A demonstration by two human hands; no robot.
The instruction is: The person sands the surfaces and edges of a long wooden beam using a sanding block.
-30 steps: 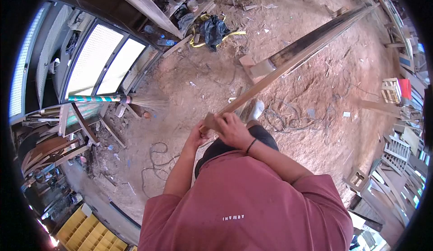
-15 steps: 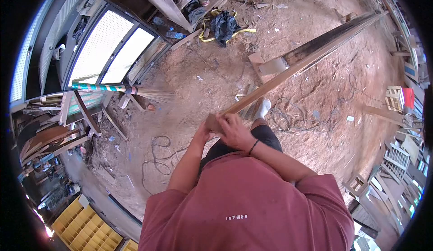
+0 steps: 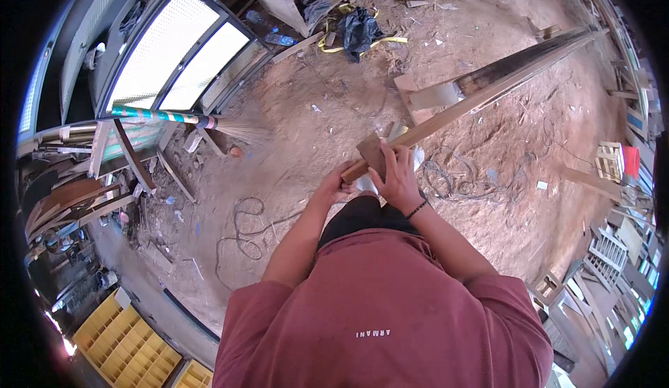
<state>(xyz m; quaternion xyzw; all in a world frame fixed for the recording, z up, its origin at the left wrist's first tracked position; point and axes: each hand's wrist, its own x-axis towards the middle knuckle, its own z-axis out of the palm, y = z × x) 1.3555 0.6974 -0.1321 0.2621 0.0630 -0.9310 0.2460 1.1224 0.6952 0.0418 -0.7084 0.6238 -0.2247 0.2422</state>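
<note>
A long wooden plank stretches from my body toward the upper right. My left hand is closed around its near end, the fingers partly hidden by the wood. My right hand grips a small flat brown block that lies across the plank a little beyond that end. Whether the block is bare wood or wrapped in something, I cannot tell. Under the plank stands a support with a light board piece on it.
A broom sticks out at the left by glazed frames. A black plastic bag and a bottle lie ahead. Cable loops over the dirt floor. Red bucket at right; yellow compartment tray at lower left.
My right hand and the brown block have moved forward along the plank, away from its near end. My left hand has shifted slightly right and now grips that end.
</note>
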